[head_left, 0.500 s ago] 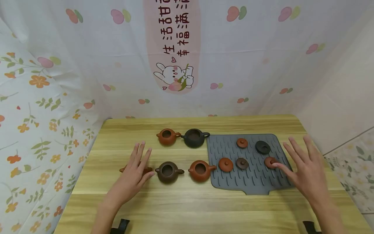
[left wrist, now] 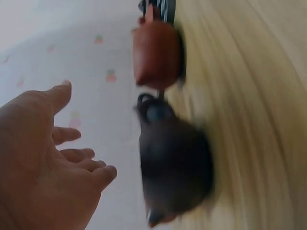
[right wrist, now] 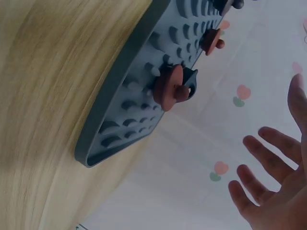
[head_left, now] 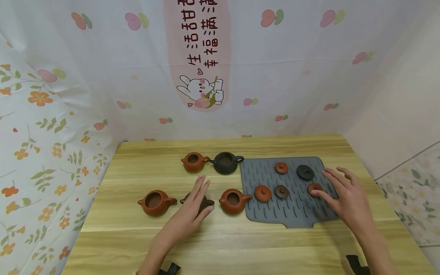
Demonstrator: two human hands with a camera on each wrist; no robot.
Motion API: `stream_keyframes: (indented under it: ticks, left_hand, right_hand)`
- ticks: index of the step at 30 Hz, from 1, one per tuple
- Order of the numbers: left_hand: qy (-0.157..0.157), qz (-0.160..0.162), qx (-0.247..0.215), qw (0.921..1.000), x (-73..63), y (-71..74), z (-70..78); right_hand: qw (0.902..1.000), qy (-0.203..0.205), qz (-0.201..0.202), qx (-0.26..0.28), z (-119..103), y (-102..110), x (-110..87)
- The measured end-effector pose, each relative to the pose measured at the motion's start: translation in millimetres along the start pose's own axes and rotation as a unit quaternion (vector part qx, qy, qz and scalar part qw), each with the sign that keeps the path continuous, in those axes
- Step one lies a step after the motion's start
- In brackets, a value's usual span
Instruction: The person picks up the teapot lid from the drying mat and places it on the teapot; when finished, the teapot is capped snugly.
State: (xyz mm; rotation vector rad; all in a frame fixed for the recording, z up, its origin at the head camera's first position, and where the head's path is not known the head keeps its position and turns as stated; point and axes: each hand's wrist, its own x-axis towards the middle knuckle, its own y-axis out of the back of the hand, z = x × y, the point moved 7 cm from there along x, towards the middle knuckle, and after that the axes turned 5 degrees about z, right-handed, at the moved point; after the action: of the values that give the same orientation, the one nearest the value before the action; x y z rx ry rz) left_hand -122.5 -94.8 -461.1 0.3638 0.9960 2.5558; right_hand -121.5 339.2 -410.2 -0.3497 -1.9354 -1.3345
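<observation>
My left hand [head_left: 188, 214] hovers over the dark brown teapot [head_left: 207, 204], partly covering it in the head view. Its fingers are spread, and the left wrist view shows a gap between them and the teapot [left wrist: 172, 165]. My right hand [head_left: 350, 202] hangs above the right side of the grey mat [head_left: 292, 219], fingers apart and holding nothing. Below its thumb lies a small reddish lid [head_left: 314, 188], which stands in a groove-patterned area; the right wrist view shows this lid [right wrist: 169, 88] apart from the hand. A black lid [head_left: 305, 172] lies just behind it.
An orange-brown teapot [head_left: 155, 208] stands at left, another reddish one [head_left: 231, 208] beside the mat. Behind them are a small orange teapot [head_left: 193, 165] and a black teapot [head_left: 225, 168]. More lids, orange [head_left: 262, 193], brown [head_left: 281, 192] and red [head_left: 281, 167], lie on the mat.
My left hand has moved right, from over the leftmost teapot to over the dark brown one. My right hand stays near the reddish lid, its fingers now bent a little more. The view has shifted slightly.
</observation>
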Motion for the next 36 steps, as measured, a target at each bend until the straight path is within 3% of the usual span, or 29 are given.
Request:
stream_keyframes:
  ticks: [6,13,15,17,18,20,22,24,25,28,31,36]
  left_hand:
    - [0.005,-0.024,-0.024,0.9994,10.4,-23.6,6.8]
    - [0.010,-0.024,-0.049,0.9985,18.4,-39.4,10.4]
    - [-0.009,-0.001,-0.043,0.9990,22.3,-50.7,-2.0]
    - [-0.020,0.017,-0.035,0.9991,24.0,-51.5,0.0]
    - [-0.040,0.032,-0.018,0.9985,25.5,-58.6,-9.6]
    - [-0.058,0.055,-0.010,0.9967,24.9,-57.7,-7.7]
    - [-0.061,0.056,-0.019,0.9964,23.2,-48.5,8.3]
    - [-0.091,0.068,-0.013,0.9935,23.4,-57.1,0.7]
    - [-0.086,0.066,-0.028,0.9937,22.0,-51.7,11.8]
    - [-0.102,0.069,-0.030,0.9919,21.4,-59.9,12.4]
    - [-0.079,0.067,-0.047,0.9935,21.1,-63.2,17.9]
    - [-0.025,0.085,-0.048,0.9949,22.5,-79.7,0.1]
  right_hand:
    - [0.9996,-0.016,-0.022,0.003,0.6,-4.7,-1.6]
    - [0.9994,-0.020,-0.027,0.008,-0.3,-6.1,-2.7]
    - [0.9996,-0.015,-0.021,0.010,-2.5,-7.0,-1.4]
    - [0.9997,-0.013,-0.017,0.013,-5.1,-8.9,0.4]
    - [0.9997,-0.012,-0.015,0.015,-6.2,-10.0,1.2]
    - [0.9996,-0.014,-0.015,0.018,-7.5,-12.1,2.1]
    - [0.9995,-0.020,-0.018,0.020,-7.9,-13.5,2.4]
    - [0.9993,-0.024,-0.020,0.018,-8.0,-13.8,2.2]
    - [0.9993,-0.025,-0.021,0.018,-8.1,-13.7,2.1]
    - [0.9993,-0.024,-0.024,0.016,-9.4,-14.1,2.0]
    - [0.9993,-0.019,-0.028,0.017,-10.9,-15.0,1.2]
    - [0.9986,-0.025,-0.037,0.027,-11.3,-16.9,-1.0]
